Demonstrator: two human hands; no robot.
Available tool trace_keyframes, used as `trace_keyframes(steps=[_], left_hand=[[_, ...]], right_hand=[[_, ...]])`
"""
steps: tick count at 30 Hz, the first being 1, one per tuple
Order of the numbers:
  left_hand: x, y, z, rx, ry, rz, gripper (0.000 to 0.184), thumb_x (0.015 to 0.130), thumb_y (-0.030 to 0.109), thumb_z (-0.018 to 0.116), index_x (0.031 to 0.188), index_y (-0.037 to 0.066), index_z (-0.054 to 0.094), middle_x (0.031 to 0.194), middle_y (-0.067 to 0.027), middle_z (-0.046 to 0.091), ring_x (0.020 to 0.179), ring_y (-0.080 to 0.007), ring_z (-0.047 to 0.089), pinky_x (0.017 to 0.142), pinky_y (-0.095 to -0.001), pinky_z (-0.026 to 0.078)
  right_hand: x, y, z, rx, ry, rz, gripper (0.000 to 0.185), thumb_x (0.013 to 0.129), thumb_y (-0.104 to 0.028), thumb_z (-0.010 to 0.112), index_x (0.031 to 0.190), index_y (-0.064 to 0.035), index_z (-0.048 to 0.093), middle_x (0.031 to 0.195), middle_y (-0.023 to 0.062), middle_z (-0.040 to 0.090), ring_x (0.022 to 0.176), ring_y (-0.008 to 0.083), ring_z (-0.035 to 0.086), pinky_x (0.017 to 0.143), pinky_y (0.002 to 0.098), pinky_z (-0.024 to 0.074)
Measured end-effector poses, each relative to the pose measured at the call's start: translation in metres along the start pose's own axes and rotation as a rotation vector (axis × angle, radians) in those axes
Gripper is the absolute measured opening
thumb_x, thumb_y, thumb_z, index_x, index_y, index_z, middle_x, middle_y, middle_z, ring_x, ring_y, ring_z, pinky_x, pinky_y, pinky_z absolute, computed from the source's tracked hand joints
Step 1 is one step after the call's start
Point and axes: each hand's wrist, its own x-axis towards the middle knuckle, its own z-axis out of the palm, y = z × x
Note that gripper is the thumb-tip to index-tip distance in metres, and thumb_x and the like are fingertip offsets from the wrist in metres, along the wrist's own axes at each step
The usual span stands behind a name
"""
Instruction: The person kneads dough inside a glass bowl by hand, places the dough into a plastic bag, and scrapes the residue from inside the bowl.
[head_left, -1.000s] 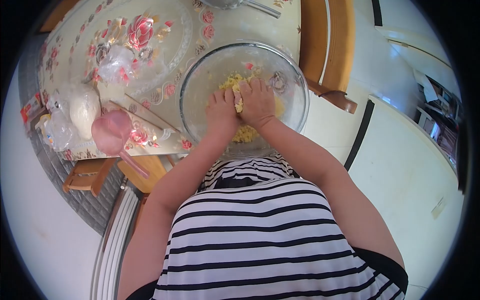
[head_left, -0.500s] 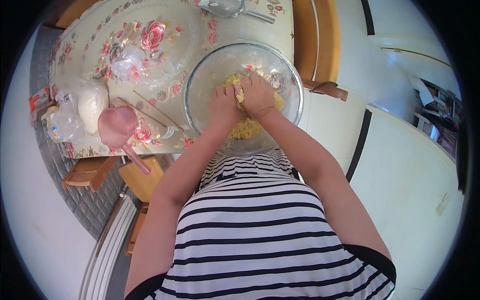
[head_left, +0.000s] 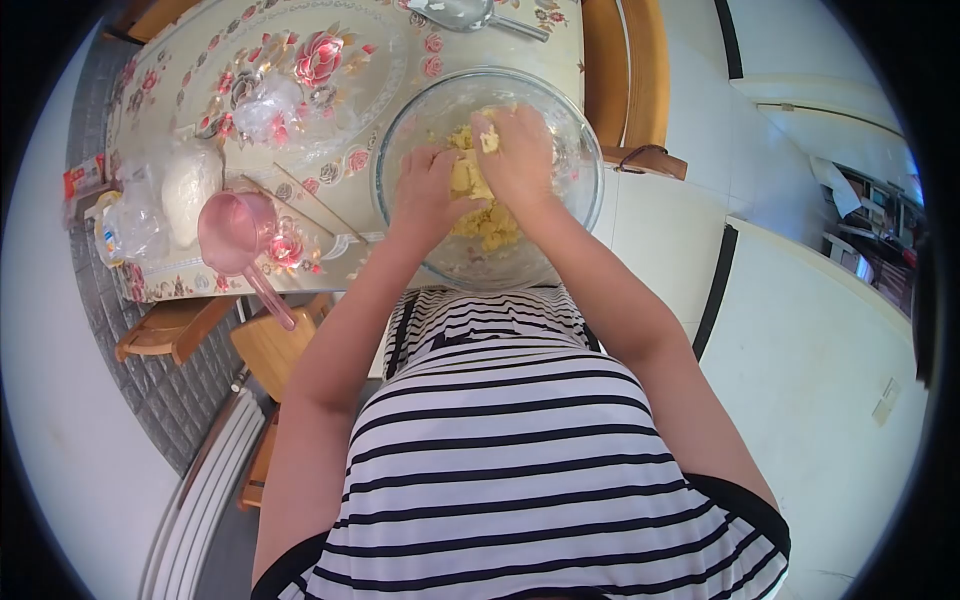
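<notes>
Crumbly yellow dough (head_left: 488, 225) lies in a large clear glass bowl (head_left: 590, 215) in front of me. My left hand (head_left: 427, 190) is at the dough's left side, thumb stretched out to the right and fingers apart from it. On the right, my right hand (head_left: 522, 155) reaches over the dough toward the far side of the bowl, fingers stretched out. Bits of dough cling around its thumb. The right fingertips are partly hidden against the bowl.
Left of the bowl are a pink dipper (head_left: 237, 232), a pair of chopsticks (head_left: 310, 205) and a bag of white dough or flour (head_left: 190, 195). A crumpled plastic bag (head_left: 268, 108) lies farther back. A clear scoop (head_left: 460, 14) rests beyond the bowl on the flowered tablecloth (head_left: 375, 60).
My hands, pressed together over the dough before, have drawn apart. The left moved left and the right moved up toward the far rim, uncovering more dough between them.
</notes>
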Motion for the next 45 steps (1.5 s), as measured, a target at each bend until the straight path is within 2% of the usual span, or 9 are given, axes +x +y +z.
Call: trace_keyframes(steps=[4, 8, 13, 19, 29, 37, 41, 43, 45], left_hand=[[0.013, -0.007, 0.005, 0.036, -0.018, -0.022, 0.11, 0.064, 0.047, 0.087, 0.149, 0.004, 0.033, 0.147, -0.0243, 0.038, 0.137, -0.042, 0.036, 0.109, -0.0487, 0.037], [0.023, -0.003, 0.01, 0.054, -0.292, -0.155, 0.111, 0.063, 0.048, 0.087, 0.15, 0.004, 0.033, 0.158, -0.0245, 0.024, 0.143, -0.0411, 0.029, 0.115, -0.0509, 0.03], [0.018, 0.008, 0.024, 0.205, -0.31, -0.256, 0.101, 0.065, 0.033, 0.086, 0.15, 0.013, 0.034, 0.151, -0.0112, 0.036, 0.135, -0.0363, 0.04, 0.107, -0.0622, 0.032], [0.02, -0.002, 0.048, 0.282, -0.156, -0.22, 0.076, 0.071, 0.02, 0.078, 0.139, 0.016, 0.046, 0.129, -0.0073, 0.05, 0.12, -0.0314, 0.049, 0.095, -0.0552, 0.038], [0.025, -0.012, 0.06, 0.371, -0.055, -0.17, 0.063, 0.07, 0.024, 0.079, 0.126, 0.014, 0.052, 0.119, -0.0084, 0.054, 0.113, -0.0326, 0.052, 0.087, -0.0546, 0.042], [-0.003, 0.031, 0.015, 0.188, -0.091, -0.102, 0.075, 0.07, 0.031, 0.083, 0.133, 0.009, 0.048, 0.129, -0.0144, 0.051, 0.121, -0.0359, 0.048, 0.095, -0.0542, 0.041], [-0.015, 0.037, -0.003, 0.043, -0.108, -0.069, 0.085, 0.068, 0.036, 0.085, 0.136, 0.007, 0.044, 0.137, -0.0166, 0.048, 0.123, -0.0378, 0.047, 0.099, -0.0554, 0.04], [-0.014, 0.024, 0.0, -0.092, -0.131, -0.15, 0.09, 0.065, 0.039, 0.087, 0.137, 0.006, 0.045, 0.136, -0.0177, 0.048, 0.122, -0.039, 0.048, 0.101, -0.0521, 0.041], [-0.017, 0.02, 0.002, 0.045, -0.157, -0.106, 0.092, 0.063, 0.041, 0.088, 0.138, 0.007, 0.046, 0.136, -0.0168, 0.048, 0.123, -0.0389, 0.048, 0.103, -0.0518, 0.041]], right_hand=[[0.001, 0.032, 0.047, -0.217, 0.055, -0.223, 0.04, 0.096, -0.039, 0.055, 0.115, -0.0046, 0.065, 0.106, 0.0167, 0.061, 0.109, 0.0347, 0.056, 0.091, 0.0464, 0.0459], [-0.026, 0.026, 0.051, -0.247, -0.222, -0.06, 0.045, 0.098, -0.042, 0.049, 0.121, -0.0065, 0.065, 0.115, 0.0149, 0.061, 0.118, 0.0327, 0.053, 0.098, 0.0485, 0.0427], [-0.039, 0.03, 0.054, -0.241, -0.141, -0.017, 0.04, 0.093, -0.035, 0.051, 0.12, -0.0094, 0.066, 0.116, 0.0094, 0.062, 0.116, 0.0285, 0.053, 0.1, 0.0544, 0.0358], [-0.023, 0.046, 0.061, -0.22, -0.029, -0.137, 0.019, 0.085, -0.03, 0.058, 0.092, -0.0141, 0.066, 0.092, 0.0045, 0.06, 0.094, 0.0253, 0.056, 0.081, 0.0451, 0.0399], [-0.014, 0.055, 0.064, -0.232, 0.019, -0.217, 0.016, 0.084, -0.03, 0.06, 0.084, -0.0142, 0.064, 0.084, 0.0057, 0.06, 0.089, 0.0272, 0.059, 0.073, 0.0436, 0.041], [-0.003, 0.02, 0.008, -0.051, -0.244, 0.206, 0.038, 0.087, -0.038, 0.061, 0.108, -0.0082, 0.07, 0.116, 0.0187, 0.063, 0.11, 0.0362, 0.059, 0.091, 0.0428, 0.0502], [-0.012, 0.022, 0.001, -0.284, -0.349, 0.098, 0.035, 0.088, -0.038, 0.06, 0.109, -0.0128, 0.073, 0.124, 0.0167, 0.062, 0.115, 0.0324, 0.059, 0.094, 0.0423, 0.0494], [-0.033, 0.035, 0.008, -0.399, -0.252, -0.201, 0.035, 0.09, -0.037, 0.059, 0.113, -0.0152, 0.072, 0.126, 0.014, 0.062, 0.114, 0.0306, 0.06, 0.096, 0.0437, 0.0473], [-0.047, 0.043, 0.009, -0.318, -0.351, -0.149, 0.035, 0.09, -0.037, 0.058, 0.114, -0.0163, 0.072, 0.125, 0.0118, 0.063, 0.112, 0.0303, 0.06, 0.097, 0.0444, 0.0457]])
